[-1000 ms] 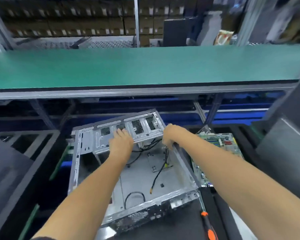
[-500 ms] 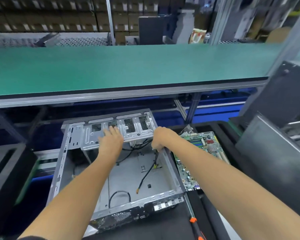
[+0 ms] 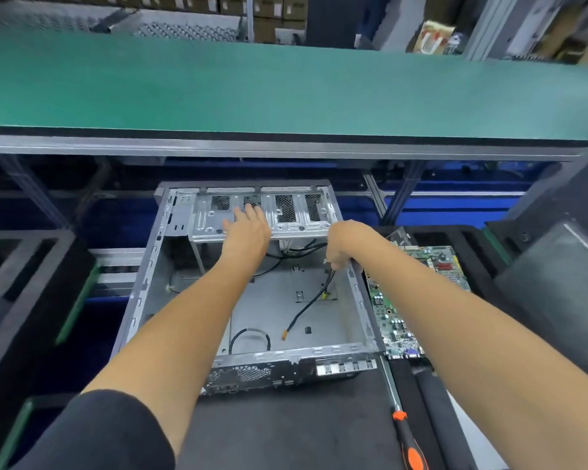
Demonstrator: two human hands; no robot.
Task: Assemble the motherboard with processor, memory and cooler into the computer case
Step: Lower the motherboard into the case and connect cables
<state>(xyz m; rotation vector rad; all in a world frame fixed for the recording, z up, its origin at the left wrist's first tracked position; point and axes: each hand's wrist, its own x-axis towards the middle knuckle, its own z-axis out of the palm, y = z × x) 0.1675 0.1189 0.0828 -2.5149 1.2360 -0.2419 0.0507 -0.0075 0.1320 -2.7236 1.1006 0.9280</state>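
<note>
An open grey metal computer case (image 3: 143,286) lies flat on the black work surface, its inside holding only loose black cables (image 3: 306,307). My left hand (image 3: 248,228) rests flat with straight fingers on the drive bay bracket (image 3: 286,215) at the case's far end. My right hand (image 3: 345,244) grips the case's right wall near its far corner, fingers curled over the edge. A green motherboard (image 3: 418,293) lies just right of the case, partly hidden by my right forearm.
A screwdriver (image 3: 409,446) with an orange and black handle lies at the near right. A green conveyor belt (image 3: 286,83) runs across above the case. A dark grey panel (image 3: 557,283) leans at the right. Black foam frames (image 3: 24,266) stand at the left.
The case has turned from skewed to square with the belt and moved slightly away from me, both hands staying on it in the same places. The view has tilted down.
</note>
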